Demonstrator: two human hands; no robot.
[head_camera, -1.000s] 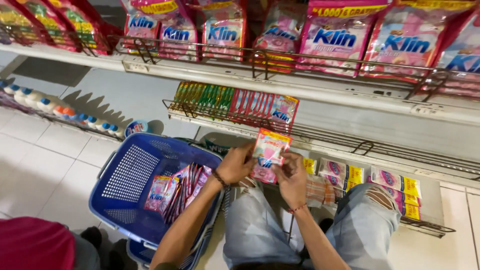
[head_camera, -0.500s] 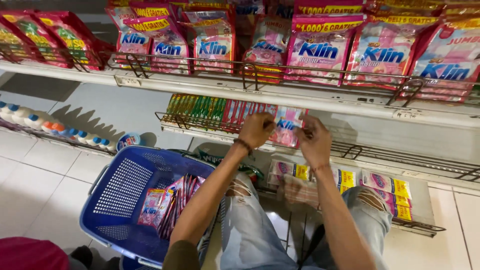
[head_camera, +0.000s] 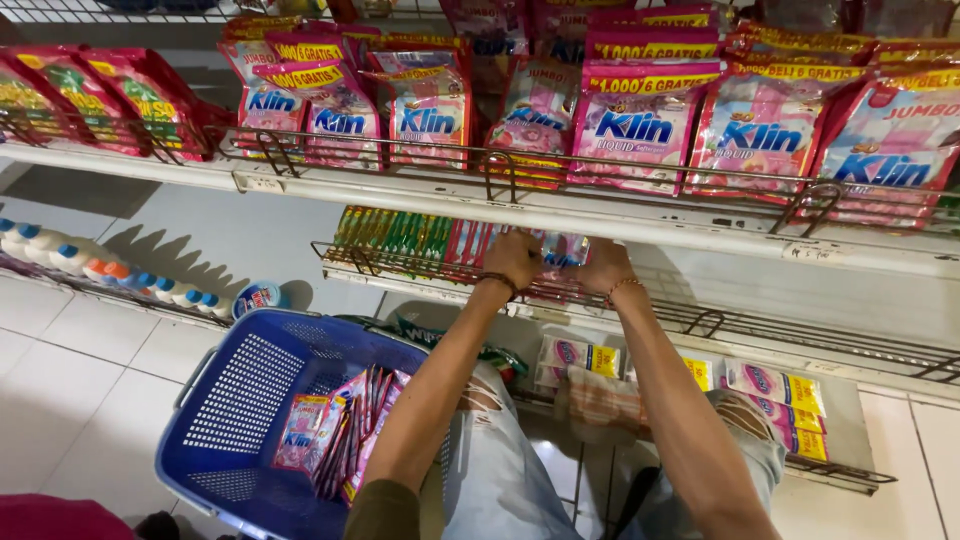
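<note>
Both hands are up at the middle shelf (head_camera: 700, 322), side by side. The left hand (head_camera: 513, 258) and the right hand (head_camera: 603, 268) each have their grip closed on a stack of pink sachets (head_camera: 562, 248), which stands at the right end of a row of green and red sachets (head_camera: 400, 232) behind the shelf's wire rail. Below and to the left, a blue basket (head_camera: 235, 400) on the floor holds more pink sachets. Large pink pouches (head_camera: 630, 125) fill the shelf above.
</note>
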